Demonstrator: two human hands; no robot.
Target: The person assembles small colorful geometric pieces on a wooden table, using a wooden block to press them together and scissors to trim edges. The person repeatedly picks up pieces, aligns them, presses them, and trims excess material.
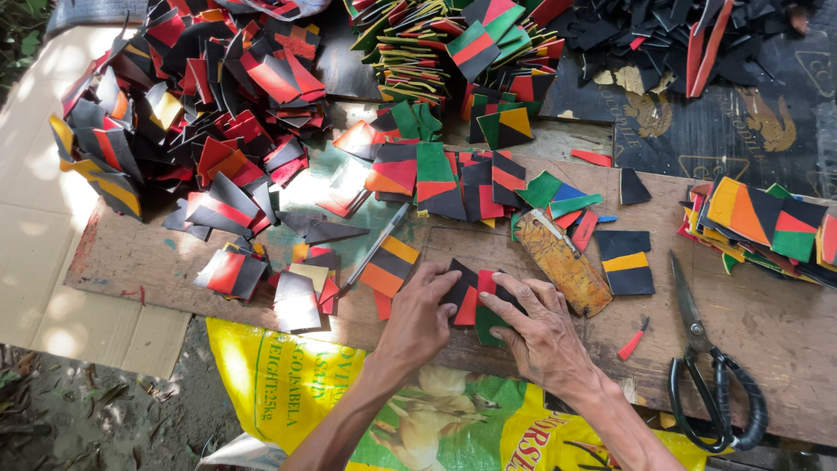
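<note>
Both of my hands press down on a small stack of black, red and green cut pieces (471, 301) lying on a wooden board (767, 314). My left hand (423, 314) covers the stack's left side, fingers flat on a black piece. My right hand (536, 327) rests on its right side, fingertips on a green and black piece. Neither hand lifts anything.
Piles of coloured pieces (192, 113) crowd the board's far side and right end (767, 222). A worn yellow block (562, 262), a black and yellow piece (626, 262), a thin blade tool (375, 249) and black-handled scissors (711, 375) lie nearby. A yellow sack (288, 384) sits below.
</note>
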